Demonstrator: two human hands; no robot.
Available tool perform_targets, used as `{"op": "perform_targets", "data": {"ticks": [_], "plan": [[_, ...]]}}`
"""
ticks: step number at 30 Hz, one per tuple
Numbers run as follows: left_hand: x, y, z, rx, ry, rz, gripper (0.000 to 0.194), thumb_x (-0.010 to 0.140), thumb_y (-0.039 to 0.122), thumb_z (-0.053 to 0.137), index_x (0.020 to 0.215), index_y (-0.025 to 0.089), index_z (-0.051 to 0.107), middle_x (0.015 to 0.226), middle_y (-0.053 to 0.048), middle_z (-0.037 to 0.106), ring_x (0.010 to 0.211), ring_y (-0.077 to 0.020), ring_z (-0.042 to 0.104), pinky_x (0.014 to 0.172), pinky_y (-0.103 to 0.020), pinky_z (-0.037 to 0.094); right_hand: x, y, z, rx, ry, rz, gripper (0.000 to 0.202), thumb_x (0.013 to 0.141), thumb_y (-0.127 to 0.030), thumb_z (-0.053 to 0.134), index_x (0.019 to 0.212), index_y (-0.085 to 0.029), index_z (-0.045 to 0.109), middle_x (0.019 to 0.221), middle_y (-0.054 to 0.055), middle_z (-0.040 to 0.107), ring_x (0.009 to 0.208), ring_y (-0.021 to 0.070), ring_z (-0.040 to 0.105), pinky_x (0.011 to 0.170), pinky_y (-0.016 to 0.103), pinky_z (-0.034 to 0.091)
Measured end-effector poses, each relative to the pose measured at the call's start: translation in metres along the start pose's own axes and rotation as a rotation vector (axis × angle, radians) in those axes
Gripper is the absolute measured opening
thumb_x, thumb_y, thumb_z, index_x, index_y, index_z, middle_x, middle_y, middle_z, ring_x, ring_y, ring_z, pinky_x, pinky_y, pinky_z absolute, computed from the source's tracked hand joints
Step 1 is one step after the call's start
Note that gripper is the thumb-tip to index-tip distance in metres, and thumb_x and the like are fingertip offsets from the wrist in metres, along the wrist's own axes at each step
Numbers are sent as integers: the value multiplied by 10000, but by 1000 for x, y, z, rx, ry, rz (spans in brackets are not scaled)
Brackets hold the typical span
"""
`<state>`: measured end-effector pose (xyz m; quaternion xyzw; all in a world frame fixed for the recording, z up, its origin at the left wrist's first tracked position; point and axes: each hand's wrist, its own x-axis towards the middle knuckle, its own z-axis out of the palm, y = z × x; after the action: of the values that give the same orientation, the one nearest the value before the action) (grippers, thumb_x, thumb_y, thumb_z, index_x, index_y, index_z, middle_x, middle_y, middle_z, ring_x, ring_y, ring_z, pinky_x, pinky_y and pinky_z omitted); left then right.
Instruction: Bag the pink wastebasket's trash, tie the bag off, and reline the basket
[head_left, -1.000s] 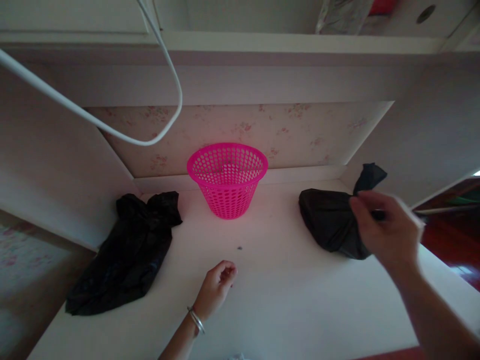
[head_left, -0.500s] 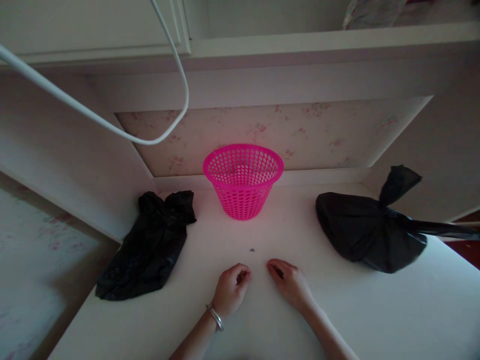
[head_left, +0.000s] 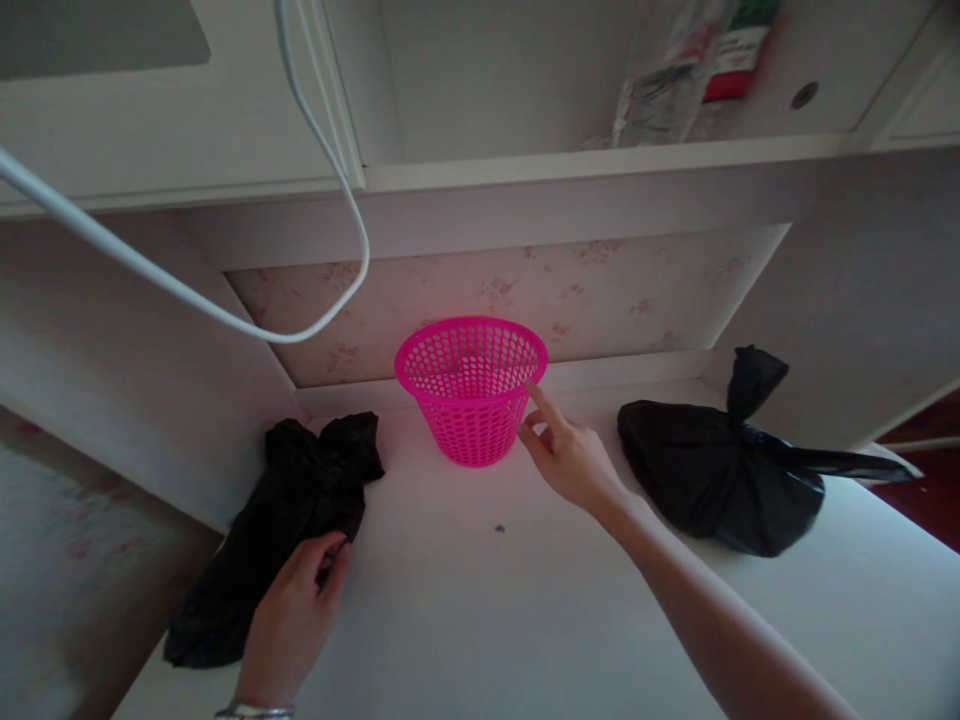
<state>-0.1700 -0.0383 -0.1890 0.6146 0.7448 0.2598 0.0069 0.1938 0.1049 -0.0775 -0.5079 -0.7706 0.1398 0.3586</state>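
Pink basket (head_left: 472,432) stands on the white worktop (head_left: 480,630) before floral wallpaper (head_left: 600,290); right hand (head_left: 574,462) loosely open at its right side, left hand (head_left: 292,610) curled by a black bag (head_left: 274,515), whether gripping I cannot tell.

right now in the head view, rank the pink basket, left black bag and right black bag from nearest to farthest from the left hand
1. Left black bag: on the left, partly behind the left hand in this view.
2. Pink basket: at the back, near the middle.
3. Right black bag: across on the right.
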Motion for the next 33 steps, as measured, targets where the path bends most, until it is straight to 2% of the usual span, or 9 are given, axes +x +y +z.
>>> {"op": "perform_targets", "data": {"ticks": [5, 8, 11, 18, 23, 26, 29, 31, 33], "plan": [[-20, -39, 20, 310, -11, -6, 687, 888, 563, 426, 1262, 29, 643, 1240, -254, 662, 1096, -416, 646, 938, -528, 523, 27, -1, 5, -268, -5, -136, 366, 1007, -330, 459, 1346, -229, 553, 1113, 81, 749, 798, 226, 726, 637, 304, 472], [-29, -50, 38, 363, -91, -36, 613, 919, 455, 358, 1239, 33, 667, 1153, -239, 706, 1013, -390, 682, 890, -506, 543, 28, 5, 7, -325, 43, -177, 298, 1020, -340, 463, 1245, -221, 620, 1056, 69, 769, 835, 237, 739, 622, 290, 471], [-32, -50, 50, 286, -42, -42, 522, 922, 379, 347, 1130, 63, 707, 1041, -213, 735, 939, -354, 707, 876, -466, 553, 19, 11, 0, -341, 98, -221, 264, 1021, -340, 482, 1192, -231, 652, 1002, 43, 782, 784, 220, 747, 585, 272, 469], [-32, -36, 49, 128, 180, -60, 487, 944, 467, 388, 1076, 92, 669, 1037, -190, 724, 954, -324, 716, 877, -419, 567, -58, 24, -37, -185, 238, -358, 221, 985, -255, 578, 1183, -195, 656, 977, 51, 785, 764, 146, 748, 682, 212, 559], [-31, -20, 36, 88, 187, -21, 418, 944, 419, 392, 1054, 109, 649, 1028, -198, 714, 947, -323, 712, 881, -425, 561, -112, 26, -67, -159, 291, -252, 308, 950, -204, 603, 1254, -237, 645, 946, 56, 775, 662, 131, 717, 611, 216, 593], [-30, -10, 33, 95, 140, -73, 415, 919, 350, 365, 1080, 101, 655, 1116, -212, 705, 1016, -326, 702, 943, -429, 539, -140, 26, -64, -142, 408, -121, 466, 905, -211, 659, 1361, -275, 589, 935, 62, 776, 639, 156, 706, 554, 252, 596], [-35, -8, 27, 68, 10, -147, 419, 857, 329, 374, 1036, 146, 706, 1172, -170, 727, 1065, -312, 702, 1003, -412, 513, -175, 27, -42, -107, 616, 40, 459, 858, -223, 703, 1311, -253, 631, 840, 71, 776, 543, 182, 683, 473, 276, 559], [-40, -10, 15, 24, -228, -221, 420, 830, 360, 425, 1046, 176, 735, 1176, -133, 748, 1075, -311, 707, 1008, -415, 511, -200, 27, -18, -38, 564, 47, 273, 839, -201, 702, 1109, -241, 712, 844, 88, 772, 539, 188, 687, 453, 265, 535], [-43, -12, -3, -40, -497, -270, 429, 828, 460, 513, 1080, 208, 752, 1164, -98, 762, 1095, -316, 702, 1001, -416, 512, -219, 25, 8, 37, 352, -12, 140, 858, -155, 649, 948, -245, 706, 850, 92, 766, 588, 184, 704, 528, 260, 553]]}}
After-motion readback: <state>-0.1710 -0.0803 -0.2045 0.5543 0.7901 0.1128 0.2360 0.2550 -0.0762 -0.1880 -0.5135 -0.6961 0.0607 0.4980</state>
